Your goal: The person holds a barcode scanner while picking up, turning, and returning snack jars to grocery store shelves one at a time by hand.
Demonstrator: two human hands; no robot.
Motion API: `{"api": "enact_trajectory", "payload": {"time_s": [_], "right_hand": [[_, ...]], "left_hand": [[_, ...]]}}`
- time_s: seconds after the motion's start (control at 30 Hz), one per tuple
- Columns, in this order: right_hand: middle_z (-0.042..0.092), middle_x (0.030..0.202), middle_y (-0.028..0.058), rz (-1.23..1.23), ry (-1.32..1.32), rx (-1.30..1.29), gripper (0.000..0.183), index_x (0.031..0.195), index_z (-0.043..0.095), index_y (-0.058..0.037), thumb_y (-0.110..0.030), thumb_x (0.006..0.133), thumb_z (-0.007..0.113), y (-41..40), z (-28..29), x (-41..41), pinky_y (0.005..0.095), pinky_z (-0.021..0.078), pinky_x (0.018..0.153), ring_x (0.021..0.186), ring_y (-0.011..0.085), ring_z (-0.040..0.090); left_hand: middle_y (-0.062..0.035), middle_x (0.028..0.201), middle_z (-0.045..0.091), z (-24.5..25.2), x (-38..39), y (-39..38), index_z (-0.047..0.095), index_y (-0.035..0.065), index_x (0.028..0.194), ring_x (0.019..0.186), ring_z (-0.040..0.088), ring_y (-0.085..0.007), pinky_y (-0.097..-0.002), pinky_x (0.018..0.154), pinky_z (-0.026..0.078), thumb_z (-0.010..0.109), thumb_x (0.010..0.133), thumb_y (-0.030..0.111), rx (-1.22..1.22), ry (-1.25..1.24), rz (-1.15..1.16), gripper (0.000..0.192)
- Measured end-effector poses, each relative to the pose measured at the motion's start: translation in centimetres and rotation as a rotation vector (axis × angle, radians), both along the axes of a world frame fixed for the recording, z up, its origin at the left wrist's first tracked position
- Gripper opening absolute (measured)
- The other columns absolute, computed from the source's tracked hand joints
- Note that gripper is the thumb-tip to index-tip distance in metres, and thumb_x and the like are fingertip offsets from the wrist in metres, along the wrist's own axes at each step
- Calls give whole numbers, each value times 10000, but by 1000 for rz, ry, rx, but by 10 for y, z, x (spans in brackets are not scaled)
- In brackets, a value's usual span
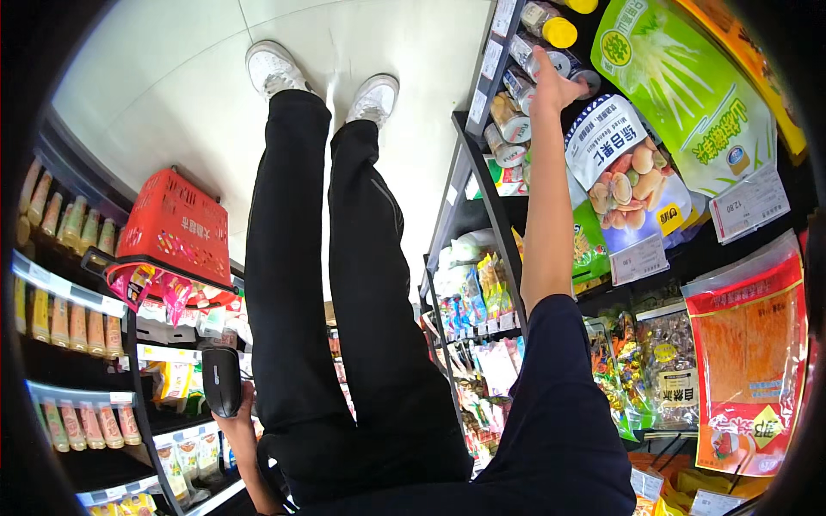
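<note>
My left hand [240,406], low at the left beside my leg, is closed around a black handheld device [222,382] that looks like a barcode scanner. At the upper right my right arm reaches out to a shelf. There my right hand [556,80] lies among clear jars with pale lids, its thumb and fingers spread about a jar [586,82]; whether it grips the jar is not plain. A jar with a yellow lid [559,32] lies just beyond the fingers. More jars, one of them holding nuts [510,118], lie to the left of the wrist.
Bags of mixed nuts [629,187] and a large green bag [684,97] hang right of my forearm, above price tags [748,203]. A red plastic basket [174,226] with pink packets is at the left, near shelves of bottles [77,329]. My white shoes [374,100] stand on pale floor.
</note>
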State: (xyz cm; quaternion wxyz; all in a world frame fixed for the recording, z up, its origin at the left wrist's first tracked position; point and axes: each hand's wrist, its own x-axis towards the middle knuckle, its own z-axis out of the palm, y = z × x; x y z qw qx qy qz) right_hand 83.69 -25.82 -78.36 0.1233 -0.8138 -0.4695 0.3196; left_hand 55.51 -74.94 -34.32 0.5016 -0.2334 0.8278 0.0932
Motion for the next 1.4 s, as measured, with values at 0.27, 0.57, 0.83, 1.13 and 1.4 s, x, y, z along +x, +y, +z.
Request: {"api": "enact_trajectory", "payload": {"time_s": [0.27, 0.57, 0.83, 1.13, 1.4], "right_hand": [[600, 1052, 166, -68, 126, 110, 925, 1301, 393, 88, -233, 623, 934, -14, 18, 7, 334, 521, 753, 857, 226, 610], [658, 1024, 97, -127, 331, -375, 563, 1129, 585, -11, -224, 700, 883, -51, 85, -19, 389, 533, 847, 947, 217, 649], [631, 1002, 81, -140, 352, -273, 727, 1276, 502, -9, -241, 708, 893, -103, 186, -36, 436, 546, 792, 836, 180, 614], [495, 1342, 118, 547, 446, -137, 832, 1381, 446, -51, -92, 680, 892, -154, 404, -74, 386, 464, 1009, 1200, 228, 516], [591, 1265, 145, 454, 940, -258, 813, 1457, 394, -38, -120, 738, 764, -146, 530, -95, 373, 452, 1026, 1183, 239, 562]], "left_hand": [[-36, 864, 676, 3, 18, -27, 687, 0, 974, 800, 615, -120, -291, 777, 491, 773, 860, 98, 8, 55, 17, 173], [-21, 873, 651, 32, 30, -48, 672, 2, 1015, 776, 591, -113, -292, 750, 477, 760, 867, 90, 72, 75, 52, 193], [-41, 857, 684, 68, 52, -79, 697, -5, 1015, 765, 616, -112, -286, 736, 483, 770, 871, 145, 112, 35, 118, 220], [-90, 853, 708, 126, 57, -33, 675, -45, 1025, 768, 633, -136, -304, 743, 508, 780, 852, 131, 378, 266, 8, 268], [-102, 877, 733, 192, 71, -19, 692, -42, 1020, 801, 661, -126, -287, 749, 515, 803, 828, 133, 571, 392, -19, 282]]}}
